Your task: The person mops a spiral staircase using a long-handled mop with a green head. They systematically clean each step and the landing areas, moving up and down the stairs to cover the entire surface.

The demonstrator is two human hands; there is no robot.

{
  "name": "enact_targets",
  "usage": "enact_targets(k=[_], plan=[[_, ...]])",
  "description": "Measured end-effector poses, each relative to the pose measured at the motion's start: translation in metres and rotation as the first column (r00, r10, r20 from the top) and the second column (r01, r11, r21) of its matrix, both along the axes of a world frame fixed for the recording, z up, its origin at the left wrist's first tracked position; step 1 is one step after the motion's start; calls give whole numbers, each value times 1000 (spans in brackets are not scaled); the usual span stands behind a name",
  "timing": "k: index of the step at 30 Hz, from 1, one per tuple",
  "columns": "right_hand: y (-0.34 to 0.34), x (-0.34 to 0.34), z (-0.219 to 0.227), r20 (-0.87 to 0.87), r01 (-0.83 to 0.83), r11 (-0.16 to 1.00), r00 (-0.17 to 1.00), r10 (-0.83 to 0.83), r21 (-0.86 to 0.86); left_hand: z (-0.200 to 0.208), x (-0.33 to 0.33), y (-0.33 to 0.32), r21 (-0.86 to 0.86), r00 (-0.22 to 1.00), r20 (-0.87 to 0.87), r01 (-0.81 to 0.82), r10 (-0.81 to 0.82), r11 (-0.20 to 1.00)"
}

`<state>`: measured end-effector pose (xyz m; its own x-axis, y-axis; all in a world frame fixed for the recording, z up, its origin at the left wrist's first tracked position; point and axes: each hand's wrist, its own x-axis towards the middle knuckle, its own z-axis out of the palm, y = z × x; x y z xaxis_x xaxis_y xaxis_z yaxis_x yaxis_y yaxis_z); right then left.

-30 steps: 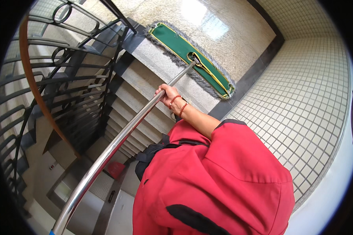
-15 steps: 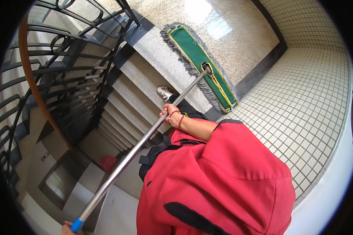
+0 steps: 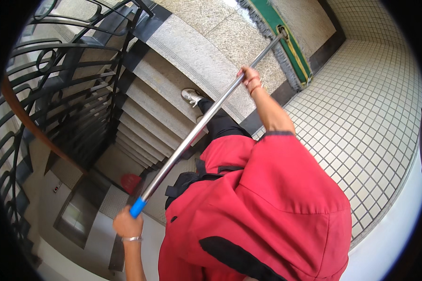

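Gripping mop pole (image 3: pixel 206 119), left hand (image 3: pixel 128 224), right hand (image 3: pixel 248 76)

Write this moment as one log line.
left hand: grips mop pole blue end | right hand: grips pole higher | mop head: on landing floor

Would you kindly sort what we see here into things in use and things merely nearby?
In use:
- left hand at the blue end of the mop handle
- right hand higher on the handle
- green flat mop head on the landing

Nearby:
- stair railing
- red object below
- tiled wall
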<state>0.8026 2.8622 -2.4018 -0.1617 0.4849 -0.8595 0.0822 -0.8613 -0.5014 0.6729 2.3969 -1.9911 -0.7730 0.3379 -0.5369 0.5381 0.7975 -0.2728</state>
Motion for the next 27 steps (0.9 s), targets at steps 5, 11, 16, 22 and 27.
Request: enact_targets(k=[5,11,16,22,27], plan=[[71,-28,47,385,-24,973,920,-69,231,-33,-6,147,257,974,-50,226,-221,939],[51,-12,45,589,-220,887,806,-69,405,-50,18,134,436,936,217,162,-278,885],[37,13,-8,695,-337,853,717,-41,399,17,18,80,363,938,273,107,-216,925],[-46,-6,57,472,-355,929,840,267,107,122,27,-39,117,986,153,41,-58,992],[-180,-19,71,178,-44,993,982,64,-111,202,29,-110,-89,996,23,-82,85,993]])
